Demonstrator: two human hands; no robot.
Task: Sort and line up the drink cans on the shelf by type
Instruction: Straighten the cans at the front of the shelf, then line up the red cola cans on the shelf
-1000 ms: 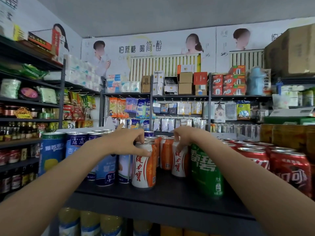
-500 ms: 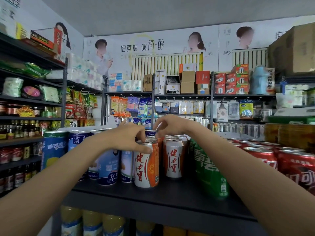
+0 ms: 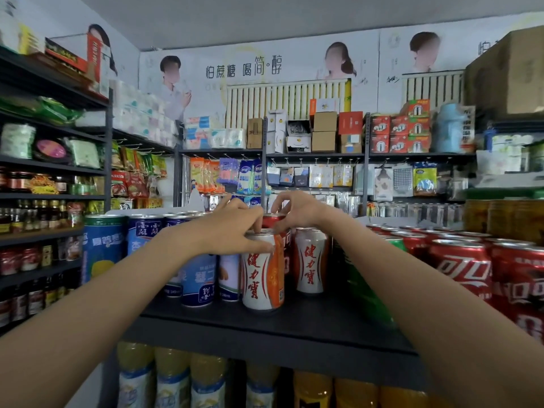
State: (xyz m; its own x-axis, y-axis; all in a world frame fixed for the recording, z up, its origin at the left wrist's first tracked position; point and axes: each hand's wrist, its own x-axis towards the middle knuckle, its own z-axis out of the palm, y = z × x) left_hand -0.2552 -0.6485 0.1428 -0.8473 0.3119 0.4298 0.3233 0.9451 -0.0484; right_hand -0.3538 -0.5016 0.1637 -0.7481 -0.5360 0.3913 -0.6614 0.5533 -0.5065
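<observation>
A white-and-orange can [image 3: 262,275] stands near the front of the dark shelf [image 3: 265,328]. My left hand [image 3: 232,228] grips its top rim from above. A second can of the same kind [image 3: 310,260] stands free just to its right. Behind and between them a red can [image 3: 279,228] shows, and my right hand [image 3: 297,210] curls its fingers round that can's top. A green can [image 3: 365,284] is partly hidden behind my right forearm. Several red cola cans [image 3: 462,266] fill the right side.
Tall blue cans [image 3: 103,245] and pale blue-and-white cans [image 3: 197,281] crowd the shelf's left part. Yellow drink bottles [image 3: 173,375] stand on the shelf below. Other store racks with jars and packets [image 3: 44,213] line the left and the back.
My right hand has let go of the second white-and-orange can, which now stands on the shelf, and has moved up and back onto the red can. My left hand stays on the front can.
</observation>
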